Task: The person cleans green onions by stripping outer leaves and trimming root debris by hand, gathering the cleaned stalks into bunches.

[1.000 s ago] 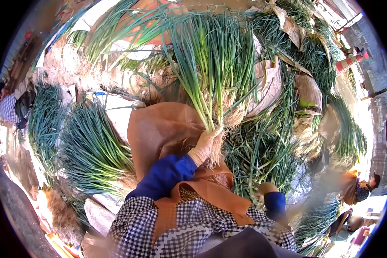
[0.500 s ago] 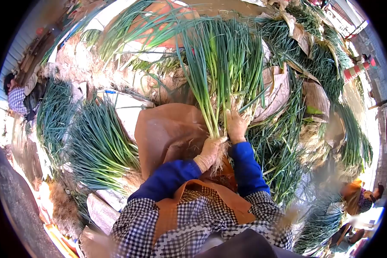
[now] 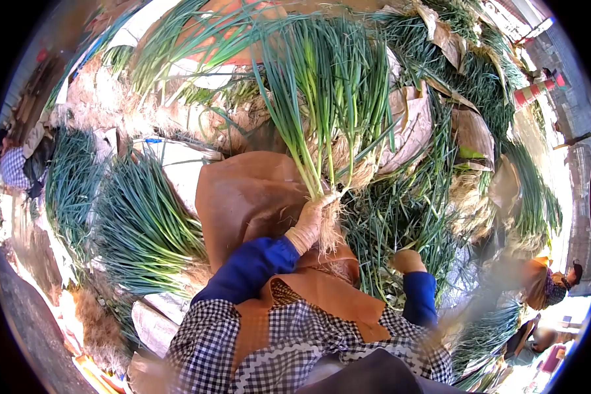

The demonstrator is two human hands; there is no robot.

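Note:
My left hand [image 3: 312,220] is closed around a few green onions [image 3: 305,151] just above their stringy roots [image 3: 330,226]. Their long green leaves fan out away from me, beside a larger pile of green onions [image 3: 341,79]. My right hand [image 3: 407,261] is off to the right, low over loose green leaves [image 3: 394,223]. Its fingers look curled in, but whether they grip anything is hidden. A brown apron sheet [image 3: 243,194] spreads over my lap beneath the left hand.
A thick bundle of green onions [image 3: 144,223] lies at my left, roots toward me. More onion heaps [image 3: 479,98] and pale sacking [image 3: 407,131] lie to the right. One person [image 3: 16,161] sits at far left, another [image 3: 551,282] at lower right.
My right hand has left the onion stalks and moved right and toward me, over the loose leaves. My left hand still holds the onions. The whole view has shifted slightly.

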